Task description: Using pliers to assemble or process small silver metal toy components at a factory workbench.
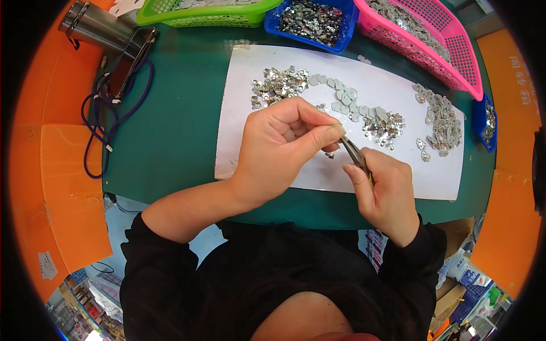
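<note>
My left hand (278, 149) is closed in a pinch over the white sheet (273, 176). Between its thumb and fingertip is a small metal piece, mostly hidden by the fingers. My right hand (389, 190) wraps round a pair of pliers (354, 152), whose jaws reach to the left fingertips and meet the piece there. Behind my left hand lies a pile of small shiny metal parts (281, 82). Flat grey pieces (347, 96) trail from it toward a second pile of shiny parts (387, 129). A few loose parts lie under my fingers.
Grey pieces with metal fittings (443, 128) lie on the sheet's right. Along the far edge stand a green basket (210, 17), a blue tray (273, 25) and a pink basket (421, 59). A small blue tray (479, 122) sits far right; a metal cylinder device (108, 28) with cord (116, 122) stands left.
</note>
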Demonstrator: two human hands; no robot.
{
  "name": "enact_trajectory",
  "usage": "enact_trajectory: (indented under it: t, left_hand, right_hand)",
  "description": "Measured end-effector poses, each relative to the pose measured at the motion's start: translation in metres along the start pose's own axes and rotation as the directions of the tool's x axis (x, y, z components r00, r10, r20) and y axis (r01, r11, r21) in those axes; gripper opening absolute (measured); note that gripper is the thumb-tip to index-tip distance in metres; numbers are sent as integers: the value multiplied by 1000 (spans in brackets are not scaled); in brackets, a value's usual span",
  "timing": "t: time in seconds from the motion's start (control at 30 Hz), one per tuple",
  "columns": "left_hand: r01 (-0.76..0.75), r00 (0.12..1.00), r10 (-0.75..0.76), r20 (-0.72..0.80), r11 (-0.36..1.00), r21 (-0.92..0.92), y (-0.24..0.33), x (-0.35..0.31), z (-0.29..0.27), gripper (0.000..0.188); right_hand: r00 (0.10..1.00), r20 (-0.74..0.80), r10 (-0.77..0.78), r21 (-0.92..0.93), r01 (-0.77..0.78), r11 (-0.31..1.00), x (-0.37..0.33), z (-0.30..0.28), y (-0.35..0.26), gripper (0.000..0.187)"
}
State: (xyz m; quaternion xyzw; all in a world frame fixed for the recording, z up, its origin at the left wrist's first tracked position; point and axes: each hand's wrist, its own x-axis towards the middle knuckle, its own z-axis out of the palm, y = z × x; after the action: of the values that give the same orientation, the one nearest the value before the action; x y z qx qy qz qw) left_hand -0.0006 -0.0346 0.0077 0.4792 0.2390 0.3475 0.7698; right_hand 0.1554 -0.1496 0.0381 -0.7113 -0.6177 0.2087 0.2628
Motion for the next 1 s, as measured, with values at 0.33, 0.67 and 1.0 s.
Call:
enact_trajectory:
  t: [0.33, 0.67, 1.0]
  left_hand:
    - [86, 989, -119, -86, 946, -313, 7, 21, -18, 19]
    - [137, 986, -154, -67, 968, -209, 12, 22, -17, 27]
    - [228, 973, -229, 12, 959, -166, 10, 18, -12, 23]
  right_hand:
    - [934, -353, -48, 17, 57, 998, 3, -16, 34, 13]
    - [958, -284, -47, -243, -25, 970, 17, -19, 42, 13]
    - [949, -267, -166, -343, 67, 937, 15, -8, 47, 20]
